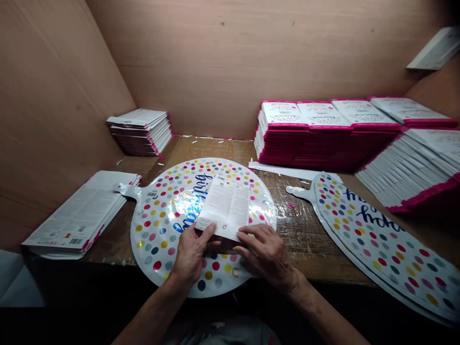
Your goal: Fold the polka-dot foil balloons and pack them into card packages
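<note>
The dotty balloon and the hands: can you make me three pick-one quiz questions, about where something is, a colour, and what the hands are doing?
1. Where does the white card lie?
A. on the dotty balloon
B. on the wooden wall
C. on the pink-edged stacks

2. What colour is the writing on that balloon?
A. green
B. blue
C. orange

3. What are the hands doing?
A. hanging in the air
B. gripping scissors
C. both touching the card

Answers: 1 A, the card rests on the balloon's middle. 2 B, the curly letters are blue. 3 C, the left hand and right hand have fingers on the card's near edge.
</note>
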The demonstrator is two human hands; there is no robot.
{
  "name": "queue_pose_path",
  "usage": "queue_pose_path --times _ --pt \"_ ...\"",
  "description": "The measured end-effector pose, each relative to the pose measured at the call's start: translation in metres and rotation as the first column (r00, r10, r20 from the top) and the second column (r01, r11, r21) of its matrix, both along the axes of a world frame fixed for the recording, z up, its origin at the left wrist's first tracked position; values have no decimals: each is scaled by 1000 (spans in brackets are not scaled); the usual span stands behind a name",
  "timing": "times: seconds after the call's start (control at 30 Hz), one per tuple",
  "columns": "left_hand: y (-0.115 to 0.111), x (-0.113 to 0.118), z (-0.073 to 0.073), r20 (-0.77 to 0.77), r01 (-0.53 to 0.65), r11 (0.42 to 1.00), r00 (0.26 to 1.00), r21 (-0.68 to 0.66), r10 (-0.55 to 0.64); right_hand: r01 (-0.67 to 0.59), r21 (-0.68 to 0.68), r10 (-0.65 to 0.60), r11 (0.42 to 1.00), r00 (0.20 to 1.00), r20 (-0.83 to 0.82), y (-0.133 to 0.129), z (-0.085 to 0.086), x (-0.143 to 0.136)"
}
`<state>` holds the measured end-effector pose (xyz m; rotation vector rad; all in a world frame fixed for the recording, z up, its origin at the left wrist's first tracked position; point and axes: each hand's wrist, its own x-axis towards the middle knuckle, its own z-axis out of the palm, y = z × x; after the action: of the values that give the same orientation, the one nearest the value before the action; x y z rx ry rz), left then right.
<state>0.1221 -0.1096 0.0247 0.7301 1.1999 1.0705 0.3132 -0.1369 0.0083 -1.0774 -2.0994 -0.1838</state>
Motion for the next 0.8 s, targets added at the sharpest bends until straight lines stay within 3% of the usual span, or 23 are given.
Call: queue_pose_path --times 0.27,0.4,0.5,0.6,0.67,0.73,0.8 --pt "16 -16 -10 69 -232 973 971 20 230 101 -233 -51 967 976 213 60 18 -73" --pt "25 -25 -13 102 -325 945 942 39 320 66 -234 20 970 939 345 73 23 -96" --pt "32 -34 -10 163 -334 942 930 8 328 7 -170 54 985 936 347 85 16 -110" --pt "41 -46 -6 165 -373 927 917 29 363 -107 -94 124 990 972 201 105 7 -123" --pt "50 -57 -3 148 -389 919 914 58 378 -168 -103 165 980 985 -42 118 6 -129" --pt "64 -74 0 140 -397 915 913 73 384 -227 -203 161 953 941 -298 122 10 -133" --pt "85 -95 7 149 -424 901 900 95 409 -352 -362 202 863 897 -393 114 13 -135"
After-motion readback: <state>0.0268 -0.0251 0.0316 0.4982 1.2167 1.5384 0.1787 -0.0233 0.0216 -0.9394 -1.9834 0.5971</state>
